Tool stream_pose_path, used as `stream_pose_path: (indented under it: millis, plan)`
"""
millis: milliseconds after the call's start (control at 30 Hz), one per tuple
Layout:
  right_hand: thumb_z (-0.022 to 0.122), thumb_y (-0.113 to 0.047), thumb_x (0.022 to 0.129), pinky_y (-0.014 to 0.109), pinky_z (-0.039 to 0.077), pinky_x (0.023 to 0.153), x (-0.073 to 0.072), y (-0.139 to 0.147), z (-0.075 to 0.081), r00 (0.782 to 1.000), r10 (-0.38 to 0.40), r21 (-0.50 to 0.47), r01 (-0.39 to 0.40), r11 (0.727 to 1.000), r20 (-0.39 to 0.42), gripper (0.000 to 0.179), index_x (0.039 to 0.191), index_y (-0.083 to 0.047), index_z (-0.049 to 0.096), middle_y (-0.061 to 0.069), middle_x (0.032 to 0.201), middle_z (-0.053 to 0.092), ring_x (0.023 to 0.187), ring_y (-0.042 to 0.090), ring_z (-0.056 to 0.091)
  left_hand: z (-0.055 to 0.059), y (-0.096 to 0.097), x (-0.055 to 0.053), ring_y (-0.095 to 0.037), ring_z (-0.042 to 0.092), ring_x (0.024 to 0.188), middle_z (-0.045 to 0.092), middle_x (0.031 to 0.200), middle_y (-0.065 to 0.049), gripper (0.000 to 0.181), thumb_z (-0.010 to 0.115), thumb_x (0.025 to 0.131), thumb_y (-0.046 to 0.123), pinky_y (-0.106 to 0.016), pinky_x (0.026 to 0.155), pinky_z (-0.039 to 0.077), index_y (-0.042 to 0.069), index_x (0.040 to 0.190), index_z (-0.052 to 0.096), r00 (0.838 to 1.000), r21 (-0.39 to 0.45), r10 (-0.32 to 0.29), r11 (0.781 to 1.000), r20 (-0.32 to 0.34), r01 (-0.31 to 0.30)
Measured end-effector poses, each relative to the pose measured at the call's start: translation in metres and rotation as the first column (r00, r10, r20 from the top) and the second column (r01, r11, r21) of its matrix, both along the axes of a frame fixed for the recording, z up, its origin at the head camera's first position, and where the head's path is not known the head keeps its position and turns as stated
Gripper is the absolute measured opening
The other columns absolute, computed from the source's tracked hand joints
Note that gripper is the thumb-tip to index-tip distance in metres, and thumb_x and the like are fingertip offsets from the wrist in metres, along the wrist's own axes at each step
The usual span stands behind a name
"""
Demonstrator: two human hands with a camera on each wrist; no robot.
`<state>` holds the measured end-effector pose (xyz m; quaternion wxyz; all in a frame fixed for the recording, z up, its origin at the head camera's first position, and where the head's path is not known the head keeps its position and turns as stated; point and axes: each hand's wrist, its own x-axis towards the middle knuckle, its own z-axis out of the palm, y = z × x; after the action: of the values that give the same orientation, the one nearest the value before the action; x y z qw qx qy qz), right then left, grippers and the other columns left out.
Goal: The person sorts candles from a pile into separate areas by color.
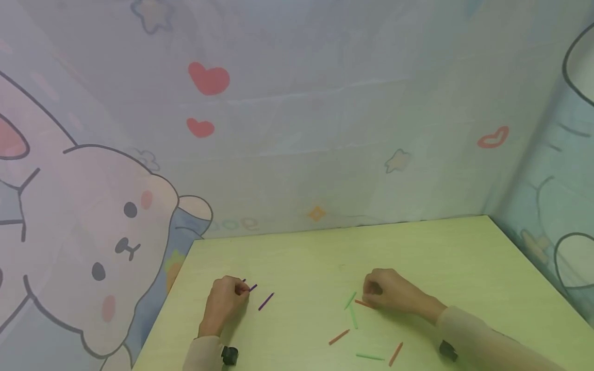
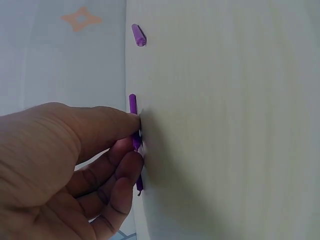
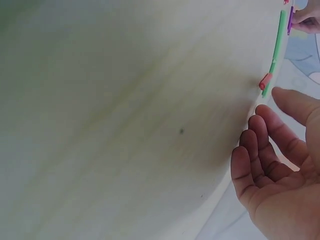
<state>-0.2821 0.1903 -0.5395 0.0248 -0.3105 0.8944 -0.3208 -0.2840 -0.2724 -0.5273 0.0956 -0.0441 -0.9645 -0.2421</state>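
My left hand (image 1: 226, 300) pinches a purple candle (image 2: 133, 104) between thumb and fingers, close over the table. Partly behind its fingers is a second purple candle (image 2: 140, 183), wick end showing. A third purple candle (image 1: 266, 301) lies just to the right of that hand. Over on the right, my right hand (image 1: 387, 291) hovers low with loosely bent fingers and nothing between them. Beside its fingertips lies a red candle (image 1: 363, 304), its end partly covered in the head view. Two green candles lie just left of it, an upper one (image 1: 350, 300) and a lower one (image 1: 354, 317).
Nearer the front of the pale yellow table (image 1: 297, 268) lie two more red candles, one to the left (image 1: 339, 337) and one to the right (image 1: 396, 354), with a green candle (image 1: 369, 356) between. A printed cloth (image 1: 325, 129) rises behind the table's back edge.
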Motion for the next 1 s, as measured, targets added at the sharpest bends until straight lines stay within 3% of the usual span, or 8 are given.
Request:
stream_pose_path:
  millis: [267, 533, 1000]
  plan:
    - [0.083, -0.025, 0.089, 0.024, 0.051, 0.070, -0.0003, -0.0031, 0.0002, 1.000, -0.005, 0.032, 0.006, 0.999, -0.030, 0.015, 0.091, -0.021, 0.069, -0.011, 0.086, 0.060, 0.079, 0.007, 0.056, 0.0024, 0.0002, -0.0010, -0.009, 0.062, 0.069, 0.070, 0.074, 0.006, 0.006, 0.080, 0.084, 0.004, -0.035, 0.067, 0.056, 0.010, 0.082, 0.081, 1.000, 0.008, 0.004, 1.000, 0.005, -0.004]
    - [0.079, -0.015, 0.092, 0.023, 0.051, 0.063, -0.0018, -0.0023, 0.0010, 0.999, 0.034, -0.006, -0.034, 0.999, -0.004, 0.013, 0.084, -0.021, 0.071, -0.015, 0.076, 0.062, 0.069, 0.002, 0.056, 0.0002, 0.0001, -0.0014, -0.010, 0.061, 0.070, 0.070, 0.075, 0.005, 0.007, 0.080, 0.085, 0.005, -0.034, 0.067, 0.055, 0.011, 0.082, 0.080, 0.999, 0.028, 0.022, 0.999, 0.029, -0.023]
    - [0.077, -0.018, 0.094, 0.023, 0.051, 0.063, -0.0010, 0.0024, -0.0007, 1.000, 0.002, -0.011, -0.002, 1.000, -0.021, 0.012, 0.086, -0.020, 0.069, -0.014, 0.078, 0.061, 0.070, 0.002, 0.055, 0.0005, 0.0012, -0.0017, -0.009, 0.061, 0.070, 0.069, 0.075, 0.006, 0.005, 0.079, 0.086, 0.006, -0.034, 0.068, 0.055, 0.010, 0.083, 0.080, 0.998, 0.054, 0.022, 0.998, 0.063, -0.025]
